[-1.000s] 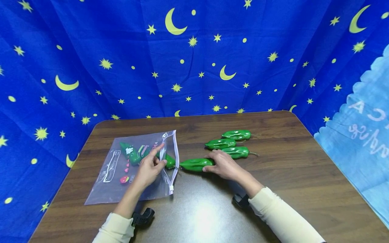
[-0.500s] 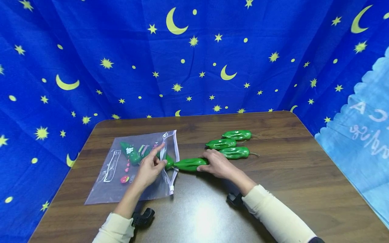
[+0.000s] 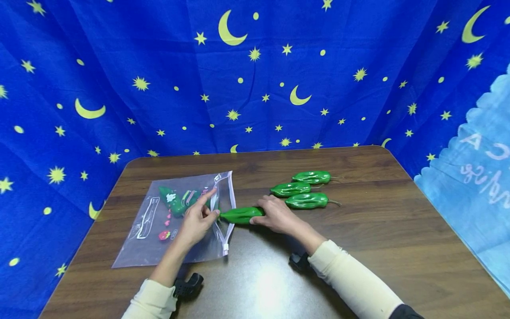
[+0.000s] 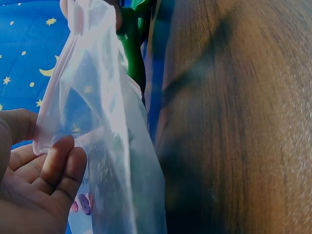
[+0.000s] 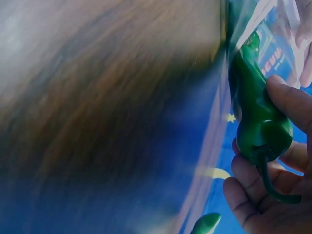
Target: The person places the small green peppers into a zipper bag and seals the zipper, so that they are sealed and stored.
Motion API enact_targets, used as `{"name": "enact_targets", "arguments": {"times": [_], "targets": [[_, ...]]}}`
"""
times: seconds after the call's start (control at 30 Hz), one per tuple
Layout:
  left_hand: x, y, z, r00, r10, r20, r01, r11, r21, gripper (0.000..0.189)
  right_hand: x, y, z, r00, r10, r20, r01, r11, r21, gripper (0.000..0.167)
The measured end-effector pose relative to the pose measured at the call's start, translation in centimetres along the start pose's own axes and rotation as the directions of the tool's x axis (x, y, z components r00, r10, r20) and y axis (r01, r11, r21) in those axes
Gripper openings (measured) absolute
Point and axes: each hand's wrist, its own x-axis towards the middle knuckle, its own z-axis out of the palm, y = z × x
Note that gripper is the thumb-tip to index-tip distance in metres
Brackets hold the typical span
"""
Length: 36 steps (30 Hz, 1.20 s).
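A clear zip bag (image 3: pixel 131 250) with printed pictures lies flat at the left, its mouth facing right. My left hand (image 3: pixel 196 223) pinches the upper lip of that mouth between thumb and fingers, lifting it; the left wrist view shows the film raised. Inside the bag is a green pepper (image 3: pixel 174 201), seen through the plastic. My right hand (image 3: pixel 276 215) grips another green pepper (image 3: pixel 241 215) near its stem end, and the pepper's pointed front part is within the bag's opening. Its curved stem (image 5: pixel 267 183) points back over the palm in the right wrist view.
Several more green peppers (image 3: pixel 308 200) lie loosely grouped behind and right of the right hand. The wooden table (image 3: pixel 358 212) runs back to a blue curtain (image 3: pixel 263 106) with moons and stars. A zip slider (image 3: pixel 226 247) sits at the bag's near corner.
My right hand has moved left, carrying its pepper from just outside the bag's mouth into the opening. The pepper in the mouth has been pushed deeper. My left hand stays put.
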Motion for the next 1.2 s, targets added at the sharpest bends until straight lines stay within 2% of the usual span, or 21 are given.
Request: {"name": "enact_targets", "arguments": {"times": [0.37,0.53,0.73,0.97,1.2], "targets": [[-0.1,0.1,0.1,1.000,-0.021,0.006,0.021,1.000,-0.016,0.059,1.0,-1.0,0.8,1.000,0.023,-0.017,-0.023,1.000,0.013,0.044],[0.0,0.0,0.1,1.000,-0.023,0.003,0.023,1.000,0.003,0.061,1.4,-1.5,1.1,1.000,0.026,-0.007,-0.026,1.000,0.011,0.045],[0.0,0.0,0.1,1.000,-0.013,0.003,0.013,1.000,0.013,0.060,2.1,-1.9,1.6,1.000,0.021,-0.020,-0.021,1.000,-0.022,0.045],[-0.1,0.1,0.0,0.999,-0.037,0.009,0.037,0.999,-0.004,0.061,2.6,-2.5,2.3,0.998,0.002,-0.057,-0.006,0.998,-0.059,0.041],[-0.1,0.1,0.0,0.999,-0.038,0.017,0.039,0.999,-0.020,0.061,2.9,-2.9,2.7,0.999,0.015,-0.047,-0.018,0.998,-0.062,0.042]]}}
